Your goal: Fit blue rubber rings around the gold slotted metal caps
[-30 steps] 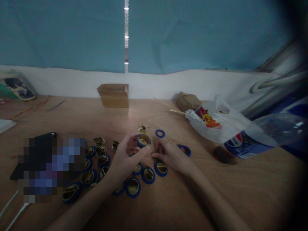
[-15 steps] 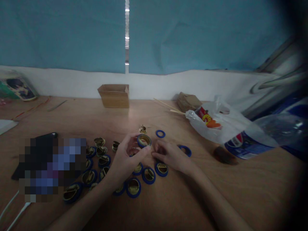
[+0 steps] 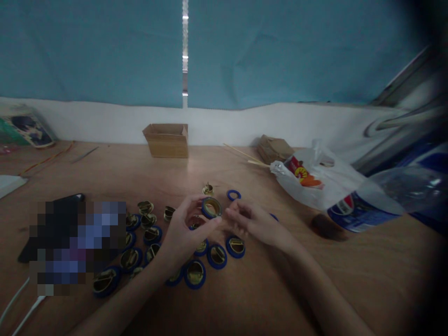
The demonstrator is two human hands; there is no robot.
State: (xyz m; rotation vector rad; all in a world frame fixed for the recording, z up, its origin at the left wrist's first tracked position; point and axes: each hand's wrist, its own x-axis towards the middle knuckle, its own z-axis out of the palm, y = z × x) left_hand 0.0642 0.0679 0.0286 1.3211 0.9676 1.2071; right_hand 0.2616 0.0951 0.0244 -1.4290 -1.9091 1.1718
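My left hand (image 3: 187,233) holds a round gold piece with a blue rim (image 3: 212,208) between thumb and fingers, tilted above the table. Just to its right is my right hand (image 3: 254,221), its fingertips pinched together; anything between them is too small to make out. Several round gold pieces with blue rims, such as this one (image 3: 194,274), lie around and under my left hand and forearm. Beyond the hands sit a small gold piece (image 3: 207,189) and a loose blue ring (image 3: 234,195). Another blue ring (image 3: 275,217) is mostly hidden behind my right hand.
A cardboard box (image 3: 168,141) stands at the back, and a crumpled brown packet (image 3: 275,148) farther right. On the right lie a plastic bag (image 3: 329,179) and a bottle (image 3: 364,205). A dark phone-like object (image 3: 52,219), partly pixelated, lies left with white cables (image 3: 30,312).
The held piece has shifted slightly right and down and tilted more. My right hand has moved slightly right, now covering more of the blue ring behind it.
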